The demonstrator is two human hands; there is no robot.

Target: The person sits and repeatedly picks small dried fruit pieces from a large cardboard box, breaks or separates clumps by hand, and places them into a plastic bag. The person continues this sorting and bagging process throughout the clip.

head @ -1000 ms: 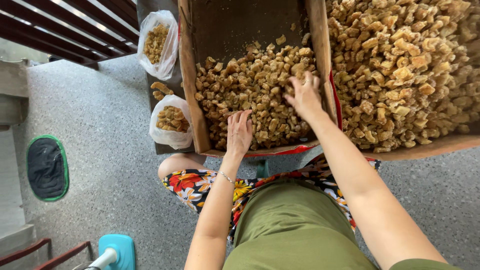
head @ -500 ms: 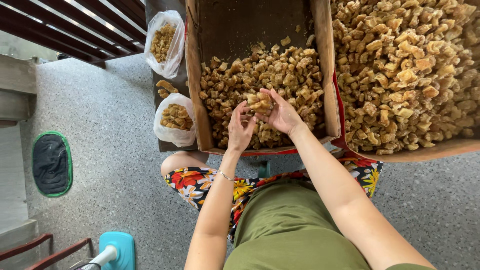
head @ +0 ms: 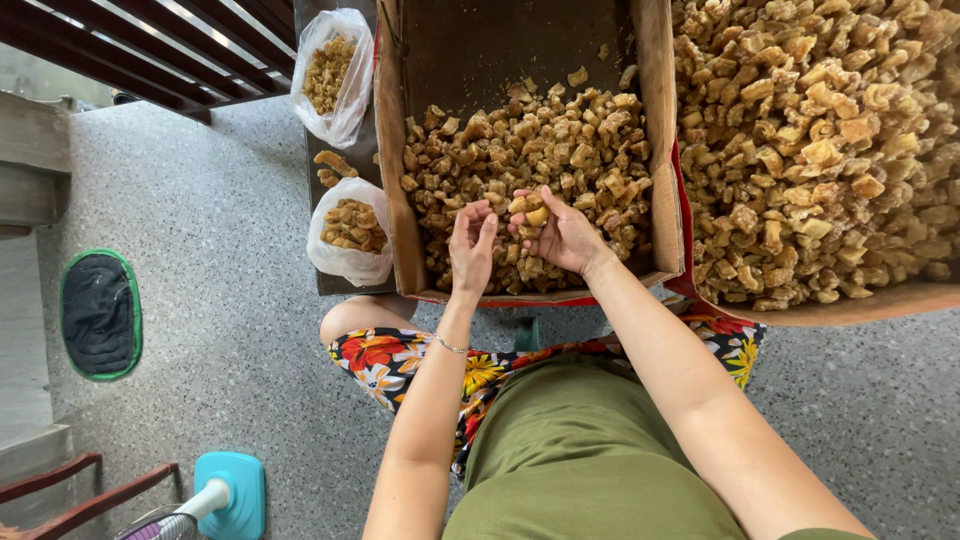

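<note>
1. I see my right hand [head: 565,238] raised just above the heap in the open brown cardboard box [head: 660,130], palm up and fingers curled, cupping a few pale golden dried chunks [head: 530,208] at the fingertips.
2. My left hand [head: 470,245] sits just beside it, fingers together and stretched towards those same chunks; I cannot tell whether its fingertips actually touch them. It clamps nothing that I can make out.
3. The pieces in hand belong to the same stuff as the pile of golden-brown dried chunks [head: 540,150] that fills the near half of the box; the far half shows bare dark cardboard floor.
4. To the right, touching the box wall, a second, wider box [head: 860,305] is heaped with the same kind of chunks, slightly lighter in colour.
5. To the left of the box stand two clear plastic bags, both part-filled with chunks: the upper bag [head: 335,70] further away, the lower bag [head: 350,230] nearer my knee, with a few loose pieces between them.
6. Below are my lap in olive-green cloth [head: 580,450] and a red floral garment [head: 390,360].
7. On the speckled grey floor [head: 220,300] lies a dark oval mat with a green rim [head: 98,315], well apart from the boxes; a turquoise fan base [head: 230,495] stands near the bottom edge.
</note>
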